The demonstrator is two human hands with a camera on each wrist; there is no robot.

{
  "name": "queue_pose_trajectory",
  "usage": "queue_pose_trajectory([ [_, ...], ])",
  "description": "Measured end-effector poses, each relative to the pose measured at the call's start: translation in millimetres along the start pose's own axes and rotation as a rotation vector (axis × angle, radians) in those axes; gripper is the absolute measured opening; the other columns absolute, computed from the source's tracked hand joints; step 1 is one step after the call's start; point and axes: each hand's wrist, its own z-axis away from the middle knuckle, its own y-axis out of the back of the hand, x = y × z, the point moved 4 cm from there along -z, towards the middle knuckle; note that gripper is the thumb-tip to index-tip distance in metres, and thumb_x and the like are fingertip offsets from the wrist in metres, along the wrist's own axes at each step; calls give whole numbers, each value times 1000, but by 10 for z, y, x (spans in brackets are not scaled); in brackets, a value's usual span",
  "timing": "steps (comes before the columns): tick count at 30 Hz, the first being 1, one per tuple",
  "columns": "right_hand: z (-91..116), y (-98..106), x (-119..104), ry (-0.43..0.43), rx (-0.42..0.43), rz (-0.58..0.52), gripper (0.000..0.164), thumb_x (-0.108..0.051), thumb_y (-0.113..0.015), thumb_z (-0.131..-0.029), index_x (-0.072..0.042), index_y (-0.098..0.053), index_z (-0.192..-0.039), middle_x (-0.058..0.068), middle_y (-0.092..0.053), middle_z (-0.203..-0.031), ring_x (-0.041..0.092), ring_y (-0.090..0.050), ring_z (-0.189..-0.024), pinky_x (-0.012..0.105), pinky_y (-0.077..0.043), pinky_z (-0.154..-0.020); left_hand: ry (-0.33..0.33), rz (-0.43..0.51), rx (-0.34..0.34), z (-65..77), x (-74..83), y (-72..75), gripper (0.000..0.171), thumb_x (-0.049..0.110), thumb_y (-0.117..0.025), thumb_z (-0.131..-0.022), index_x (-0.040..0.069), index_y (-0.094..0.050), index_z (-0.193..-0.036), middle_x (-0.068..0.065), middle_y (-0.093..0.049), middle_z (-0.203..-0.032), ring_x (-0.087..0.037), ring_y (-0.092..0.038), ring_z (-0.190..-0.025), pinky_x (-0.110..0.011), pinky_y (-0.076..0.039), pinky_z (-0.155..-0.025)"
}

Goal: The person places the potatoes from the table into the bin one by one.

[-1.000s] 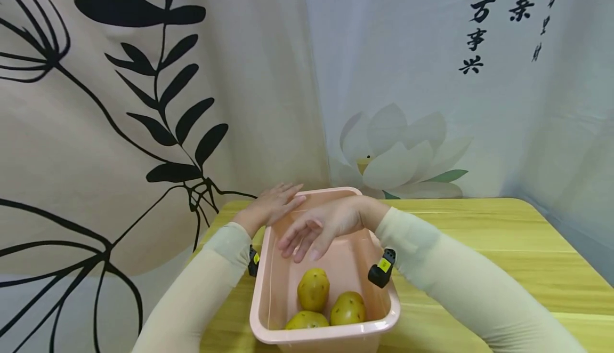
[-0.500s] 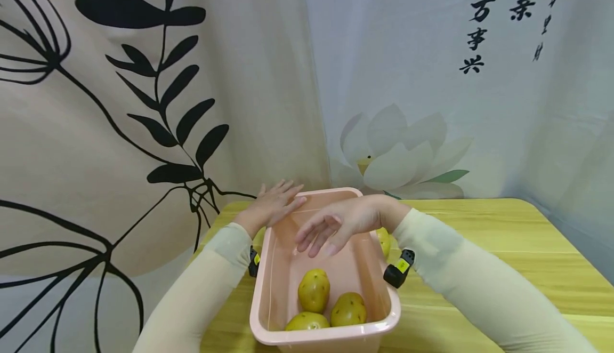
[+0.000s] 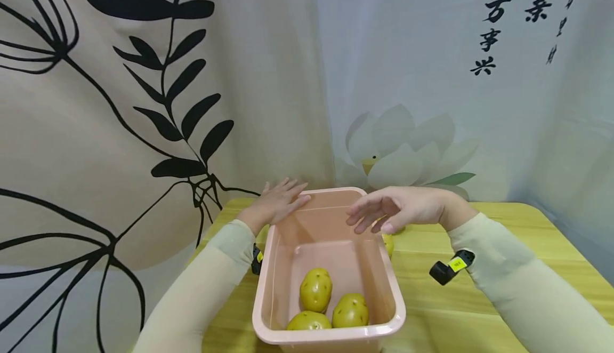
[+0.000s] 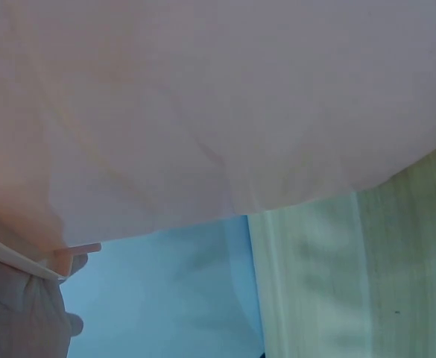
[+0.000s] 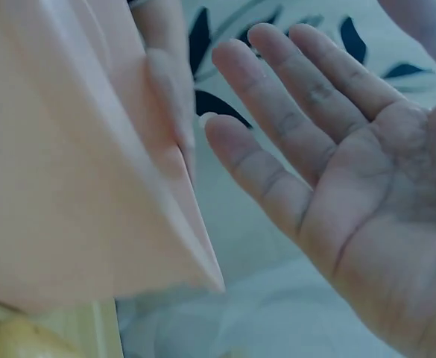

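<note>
A pink plastic bin (image 3: 328,257) stands on the table with three potatoes at its near end, among them an upright potato (image 3: 315,289) and one at the right (image 3: 350,310). My left hand (image 3: 278,202) rests on the far left rim, fingers spread; the left wrist view mostly shows the bin's outer wall (image 4: 203,112). Over the far right rim hovers my right hand (image 3: 405,208), holding nothing, its palm and loosely extended fingers plain in the right wrist view. Just outside the bin's right wall, another potato (image 3: 388,243) lies partly hidden below that hand.
The yellow wood-grain table (image 3: 479,289) extends right of the bin. Behind it hangs a pale curtain (image 3: 268,75) printed with black leaves, a lotus and characters. A small black camera (image 3: 451,267) is strapped at the right wrist.
My right hand has moved from above the bin's inside to the right, over its far right rim, uncovering part of the potato outside. The left hand keeps its place; the head view shifts slightly.
</note>
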Motion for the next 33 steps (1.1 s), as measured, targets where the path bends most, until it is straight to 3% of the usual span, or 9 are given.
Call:
queue_pose_trajectory([
  [10,570,159,221,130,90,-89,56,4,-54,-91,6,-35,-144,25,-43,-142,44,-44,-127,50,-40,-103,-10,18,-9,-24,35,2,74,73,-14,-92,32,-25,-153,-2,-17,-160,-27,-7,-147,-61,3,-112],
  [16,760,213,334,224,112,-111,54,10,-49,-92,15,-27,-141,27,-43,-141,44,-45,-126,48,-41,-103,-8,2,-7,-31,24,-12,74,73,-12,-92,33,-24,-153,-2,-16,-160,-27,-7,-147,-62,1,-112],
  [20,860,233,475,240,176,-144,53,14,-44,-92,14,-28,-142,28,-41,-142,42,-45,-127,47,-40,-103,-3,-2,-9,-25,2,-18,74,73,-12,-92,32,-24,-154,-1,-15,-160,-27,-7,-147,-63,0,-112],
  [25,981,241,818,210,334,-190,50,12,-40,-95,8,-31,-144,28,-41,-141,37,-47,-127,44,-44,-100,-9,3,-12,-10,4,-7,75,73,-12,-93,31,-24,-154,-2,-15,-160,-29,-7,-147,-64,0,-111],
  [30,1027,212,1153,56,547,-174,46,-2,-46,-100,2,-35,-144,17,-49,-138,31,-48,-127,39,-46,-98,-8,10,-23,-9,18,5,77,74,-12,-91,31,-24,-154,-3,-15,-160,-28,-6,-147,-63,-1,-112],
  [33,1028,192,1323,-33,673,-136,50,-11,-52,-100,4,-34,-144,18,-47,-138,32,-48,-127,36,-47,-98,-9,15,-27,-19,30,2,77,74,-12,-91,31,-23,-154,-3,-14,-160,-27,-4,-147,-62,-1,-112],
])
